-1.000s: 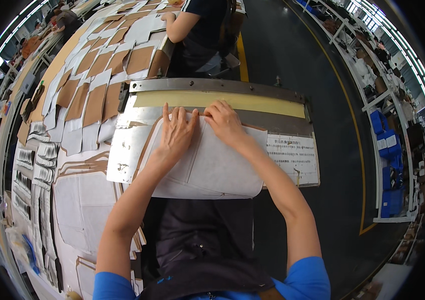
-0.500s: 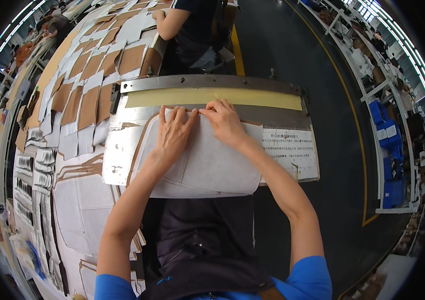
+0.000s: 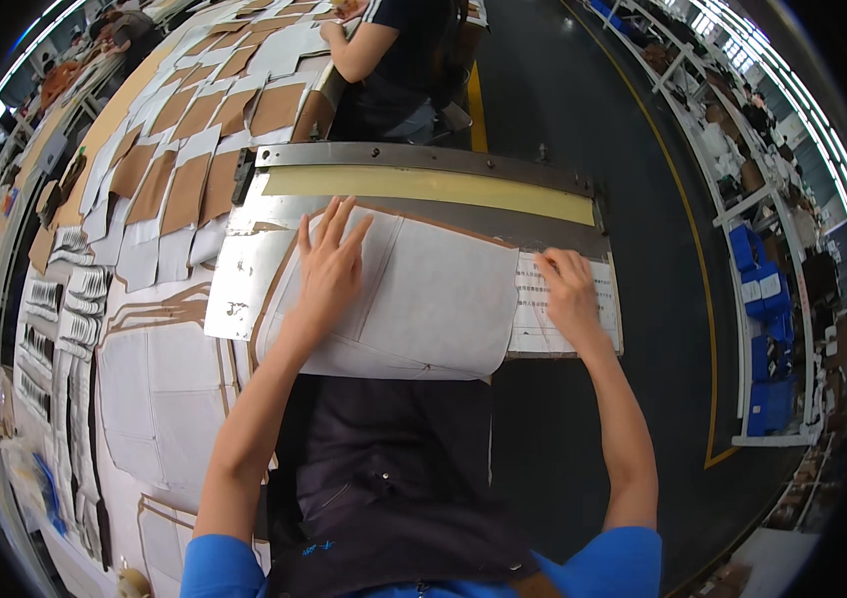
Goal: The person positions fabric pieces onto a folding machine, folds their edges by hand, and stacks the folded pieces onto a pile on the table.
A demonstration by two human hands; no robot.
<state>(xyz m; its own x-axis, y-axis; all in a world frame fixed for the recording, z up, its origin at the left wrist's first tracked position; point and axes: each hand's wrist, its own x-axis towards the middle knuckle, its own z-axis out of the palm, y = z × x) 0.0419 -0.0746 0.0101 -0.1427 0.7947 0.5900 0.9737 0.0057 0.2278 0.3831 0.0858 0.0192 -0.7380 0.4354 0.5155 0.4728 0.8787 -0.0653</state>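
A white-backed panel with brown edges (image 3: 443, 289), probably leather or a similar sheet, lies on the metal plate (image 3: 234, 299) of a bench machine, its near side overhanging the plate. My left hand (image 3: 329, 274) rests flat on the panel's left part, fingers spread toward its far brown edge. Beyond that edge runs a pale yellow strip (image 3: 423, 189) under a steel bar (image 3: 423, 157). To the right of the panel, my right hand (image 3: 573, 299) is over a printed white sheet (image 3: 533, 339), fingers curled and thumb close to them. Whatever those fingertips hold, if anything, is hidden.
On the left table lie similar stacked panels (image 3: 159, 399), grey strips (image 3: 80, 329) and rows of brown and white pieces (image 3: 184, 189). Another person (image 3: 394, 60) works at the table beyond the machine. Blue bins (image 3: 767, 279) hang on a rack at the right, past the dark floor.
My right hand has left the panel's far edge and moved right and nearer, onto the printed sheet. My left hand has shifted slightly left, fingers spread. The panel has turned slightly, its right end nearer.
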